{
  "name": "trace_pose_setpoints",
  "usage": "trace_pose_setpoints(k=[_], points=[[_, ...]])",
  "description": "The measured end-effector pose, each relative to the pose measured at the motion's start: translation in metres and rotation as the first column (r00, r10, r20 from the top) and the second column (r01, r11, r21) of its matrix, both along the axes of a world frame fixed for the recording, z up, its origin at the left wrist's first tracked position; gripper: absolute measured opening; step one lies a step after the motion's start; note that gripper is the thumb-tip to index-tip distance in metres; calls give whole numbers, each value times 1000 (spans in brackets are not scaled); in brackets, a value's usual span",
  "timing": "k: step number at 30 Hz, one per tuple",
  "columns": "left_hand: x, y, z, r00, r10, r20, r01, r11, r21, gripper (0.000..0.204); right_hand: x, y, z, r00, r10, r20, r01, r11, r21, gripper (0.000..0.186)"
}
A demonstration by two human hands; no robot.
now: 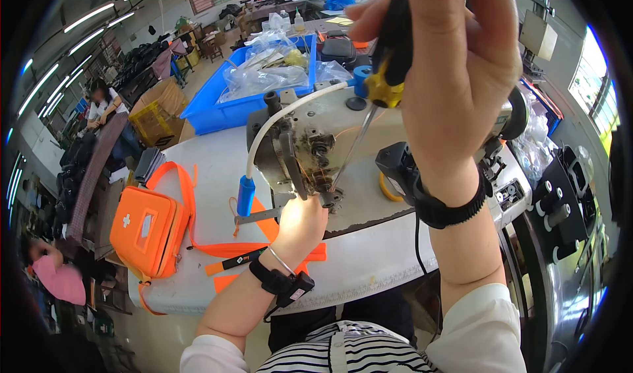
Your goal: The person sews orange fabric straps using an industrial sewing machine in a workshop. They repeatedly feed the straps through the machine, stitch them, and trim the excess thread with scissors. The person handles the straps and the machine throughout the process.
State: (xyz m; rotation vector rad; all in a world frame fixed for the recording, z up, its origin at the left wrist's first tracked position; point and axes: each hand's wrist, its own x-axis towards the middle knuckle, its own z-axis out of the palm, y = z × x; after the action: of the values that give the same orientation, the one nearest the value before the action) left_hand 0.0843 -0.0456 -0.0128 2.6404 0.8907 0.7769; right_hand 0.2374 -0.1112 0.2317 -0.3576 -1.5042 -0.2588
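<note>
At the bottom of the frame is a striped top [343, 350], with both forearms reaching up from white sleeves. The right hand [455, 69], large at upper right of centre, is wrapped round the black and yellow handle of a screwdriver [384, 89]; its thin shaft slants down and left to the head of a sewing machine [343, 119] at the centre. The left hand [302, 220] is just below that head — its fingertips are hidden, so I cannot tell whether they grip anything. Each wrist carries a black band.

The machine stands on a white table [217, 158]. Orange strips [310, 253] lie beside the left wrist, and an orange pouch [148, 231] with a white cross sits left of centre. A bent white tube with a blue end [245, 196] curves before the machine.

Behind it, a blue bin [254, 109] holds clear plastic bags [260, 79]. Farther off, at left — a cardboard box [158, 112], a person bent over work [109, 112] and ceiling lights [89, 18].
</note>
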Motion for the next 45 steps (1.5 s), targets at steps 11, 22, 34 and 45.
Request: trace_pose_setpoints(k=[11, 22, 34, 45], points=[[0, -5, 18, 993, -103, 58, 107, 992, -61, 25, -27, 20, -3, 976, -53, -213, 67, 996, 62, 22], [0, -10, 23, 994, -19, 108, 51, 954, -296, 17, -13, 6, -5, 973, 188, -133, -195, 980, -40, 16], [2, -12, 28, 994, -29, 105, 72, 904, -422, 30, 35, -51, -15, 467, -882, -70, 883, 469, -15, 38], [-71, -56, 63, 982, -145, -118, 92, 924, -370, 32, 204, -470, -68, -777, -623, 88, 595, -773, -223, 34]])
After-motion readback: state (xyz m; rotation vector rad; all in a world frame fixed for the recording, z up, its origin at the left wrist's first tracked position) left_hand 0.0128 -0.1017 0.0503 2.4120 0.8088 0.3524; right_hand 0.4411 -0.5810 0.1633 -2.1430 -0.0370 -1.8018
